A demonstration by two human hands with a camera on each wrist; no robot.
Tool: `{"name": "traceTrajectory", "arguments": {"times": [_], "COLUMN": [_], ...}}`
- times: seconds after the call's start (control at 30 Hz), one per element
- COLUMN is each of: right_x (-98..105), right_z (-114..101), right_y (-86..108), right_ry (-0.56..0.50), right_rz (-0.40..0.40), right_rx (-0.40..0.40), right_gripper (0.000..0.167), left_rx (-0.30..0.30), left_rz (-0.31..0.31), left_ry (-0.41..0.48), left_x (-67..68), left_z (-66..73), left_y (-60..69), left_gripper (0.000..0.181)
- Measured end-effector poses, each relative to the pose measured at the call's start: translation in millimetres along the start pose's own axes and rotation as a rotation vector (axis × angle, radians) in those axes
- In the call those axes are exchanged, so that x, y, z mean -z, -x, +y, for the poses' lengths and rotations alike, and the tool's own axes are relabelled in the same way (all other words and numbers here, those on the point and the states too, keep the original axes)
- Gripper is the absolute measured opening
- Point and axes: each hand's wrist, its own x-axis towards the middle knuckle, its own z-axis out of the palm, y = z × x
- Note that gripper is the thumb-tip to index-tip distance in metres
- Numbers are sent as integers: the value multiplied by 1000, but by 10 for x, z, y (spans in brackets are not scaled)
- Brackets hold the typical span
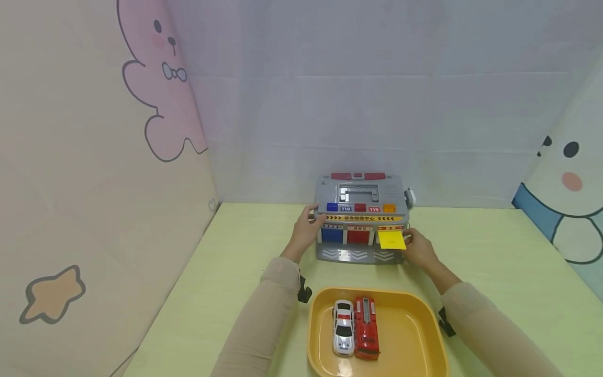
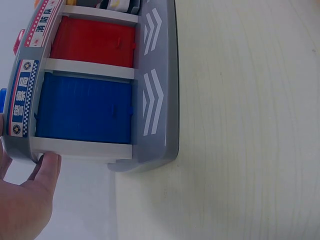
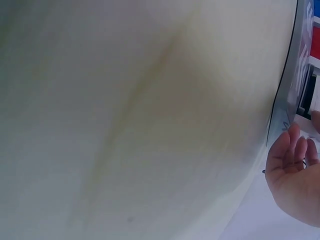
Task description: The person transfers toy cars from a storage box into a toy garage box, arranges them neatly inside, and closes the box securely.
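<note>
A grey toy emergency station (image 1: 360,196) stands at the back of the table, with a blue door (image 2: 85,107) and a red door (image 2: 95,42) down in front. Its yellow door (image 1: 391,240) is swung up and sticks out at the right bay. The left hand (image 1: 303,235) grips the station's left side, one finger tucked against the white post in the left wrist view. At the right side, the right hand (image 1: 421,251) is beside the open bay, its fingers loosely bent near the wall. A dark and white thing partly shows inside that bay in the left wrist view.
A yellow tray (image 1: 410,335) sits in front of the station, between the forearms. In it lie a white police car (image 1: 344,332) and a red fire engine (image 1: 366,335). A white handset-like piece (image 1: 411,198) hangs on the station's right side. A curtain (image 1: 377,115) rises behind.
</note>
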Motion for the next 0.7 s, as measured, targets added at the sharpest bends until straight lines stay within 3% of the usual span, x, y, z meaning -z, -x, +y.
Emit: {"name": "traceTrajectory", "arguments": {"times": [0.27,0.7], "right_x": [44,192], "right_z": [-25,-106], "right_y": [55,176], "right_ry": [-52,-106], "right_rz": [1,32], "right_rx": [-4,73], "right_gripper": [42,34], "left_rx": [-2,-4], "left_rz": [1,-1], "left_ry": [1,9], "left_x": [3,5], "left_z": [-7,-14], "left_y": [-4,-9], "left_gripper": [51,50]}}
